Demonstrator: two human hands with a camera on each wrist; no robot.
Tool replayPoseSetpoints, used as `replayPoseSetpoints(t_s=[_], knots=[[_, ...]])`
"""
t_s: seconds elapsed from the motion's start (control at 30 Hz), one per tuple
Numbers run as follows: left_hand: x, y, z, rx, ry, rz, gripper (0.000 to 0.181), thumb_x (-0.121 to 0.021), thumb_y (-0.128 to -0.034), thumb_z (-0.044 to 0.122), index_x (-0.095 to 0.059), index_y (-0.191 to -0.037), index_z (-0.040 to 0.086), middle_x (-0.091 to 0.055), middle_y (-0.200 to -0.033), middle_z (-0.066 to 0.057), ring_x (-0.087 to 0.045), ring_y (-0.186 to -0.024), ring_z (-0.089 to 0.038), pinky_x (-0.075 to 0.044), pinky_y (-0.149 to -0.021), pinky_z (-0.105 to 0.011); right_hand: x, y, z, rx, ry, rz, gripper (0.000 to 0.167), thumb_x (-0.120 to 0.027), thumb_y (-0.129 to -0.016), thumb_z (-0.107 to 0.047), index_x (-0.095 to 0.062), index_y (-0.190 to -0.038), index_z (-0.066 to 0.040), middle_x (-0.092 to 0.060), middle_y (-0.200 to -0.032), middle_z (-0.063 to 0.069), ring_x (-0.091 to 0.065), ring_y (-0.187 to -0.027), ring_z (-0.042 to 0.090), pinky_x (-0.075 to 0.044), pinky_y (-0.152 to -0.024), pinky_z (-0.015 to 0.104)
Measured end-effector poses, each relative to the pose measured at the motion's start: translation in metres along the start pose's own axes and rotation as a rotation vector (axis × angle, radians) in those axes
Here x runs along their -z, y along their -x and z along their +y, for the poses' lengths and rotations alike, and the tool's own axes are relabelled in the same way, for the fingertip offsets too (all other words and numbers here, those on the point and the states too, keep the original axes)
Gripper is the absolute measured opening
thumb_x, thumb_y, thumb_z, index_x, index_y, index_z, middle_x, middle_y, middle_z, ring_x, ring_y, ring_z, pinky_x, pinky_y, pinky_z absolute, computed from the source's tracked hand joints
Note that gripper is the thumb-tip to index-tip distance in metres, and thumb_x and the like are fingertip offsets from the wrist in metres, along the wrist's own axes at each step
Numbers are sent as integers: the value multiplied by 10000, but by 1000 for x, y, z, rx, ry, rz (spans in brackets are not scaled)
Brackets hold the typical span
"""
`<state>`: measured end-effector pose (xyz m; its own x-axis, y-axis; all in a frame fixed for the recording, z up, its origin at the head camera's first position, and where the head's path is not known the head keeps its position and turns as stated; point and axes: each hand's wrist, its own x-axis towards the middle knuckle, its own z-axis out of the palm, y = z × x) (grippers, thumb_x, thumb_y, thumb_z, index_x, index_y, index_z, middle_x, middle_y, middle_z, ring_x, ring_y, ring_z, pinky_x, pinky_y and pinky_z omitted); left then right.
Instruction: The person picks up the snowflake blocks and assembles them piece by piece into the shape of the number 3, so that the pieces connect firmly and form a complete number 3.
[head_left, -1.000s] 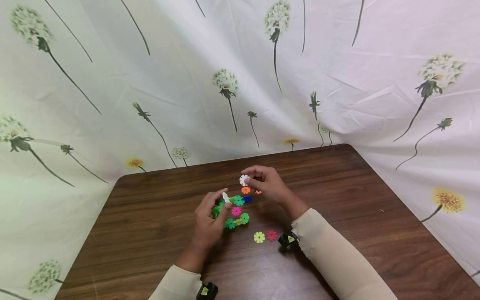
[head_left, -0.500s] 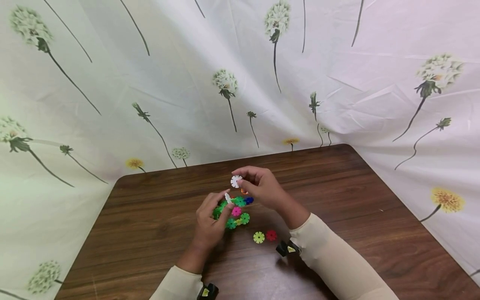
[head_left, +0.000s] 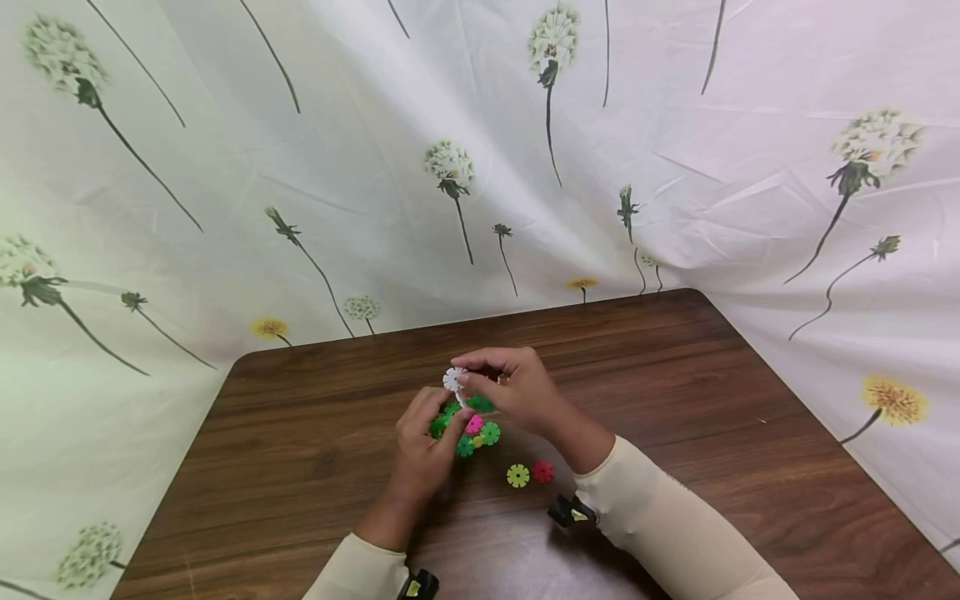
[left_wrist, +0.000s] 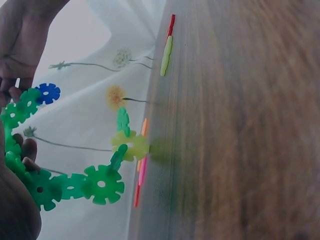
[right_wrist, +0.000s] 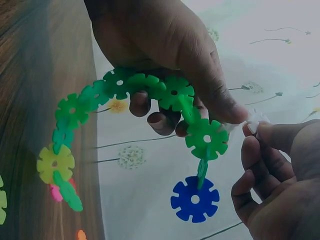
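Observation:
A white notched disc (head_left: 452, 379) is pinched between thumb and fingers of my right hand (head_left: 528, 396). Just below it, my left hand (head_left: 427, 437) pinches another white disc (head_left: 462, 401) at its fingertips, and the two discs meet. A curved chain of linked green discs (right_wrist: 174, 93) hangs from the left hand, its other fingers curled under it. The chain carries a yellow disc (right_wrist: 55, 164) near one end and a blue disc (right_wrist: 195, 199) at the other. In the right wrist view the white discs are blurred and mostly covered by fingertips.
On the brown wooden table (head_left: 300, 467) lie a yellow-green disc (head_left: 517, 476) and a red disc (head_left: 542, 472), nearer the front than the hands. A pink disc (head_left: 474, 423) shows beyond the chain. Orange pieces (right_wrist: 81, 235) lie there too. A flowered cloth (head_left: 375, 208) hangs behind the table.
My right hand has moved left and slightly down, bringing its white disc against the one in my left hand. The left hand has shifted slightly right.

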<state>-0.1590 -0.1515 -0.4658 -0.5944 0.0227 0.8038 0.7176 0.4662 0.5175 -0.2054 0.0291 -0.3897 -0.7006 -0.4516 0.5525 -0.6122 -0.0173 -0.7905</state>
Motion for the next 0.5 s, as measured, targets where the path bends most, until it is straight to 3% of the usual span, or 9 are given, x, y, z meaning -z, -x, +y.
replayPoseSetpoints(t_s=[0.27, 0.5], knots=[[-2, 0, -1, 3, 5, -3, 325, -783, -916, -109, -728, -1224, -20, -711, -1065, -135, -669, -932, -250, -542, -849, -228, 0, 1, 0, 40, 11, -33, 186, -743, -1006, 29, -805, -1181, 41, -824, -1087, 199, -704, -768, 194, -586, -666, 233], [-3, 1, -3, 2, 17, -3, 289, -772, -911, -128, -729, -1179, -28, -704, -1047, -130, -663, -914, -241, -525, -855, -173, 0, 0, 4, 260, 169, -56, 174, -757, -992, 36, -824, -1150, 12, -834, -1043, 153, -691, -755, 144, -606, -666, 281]])
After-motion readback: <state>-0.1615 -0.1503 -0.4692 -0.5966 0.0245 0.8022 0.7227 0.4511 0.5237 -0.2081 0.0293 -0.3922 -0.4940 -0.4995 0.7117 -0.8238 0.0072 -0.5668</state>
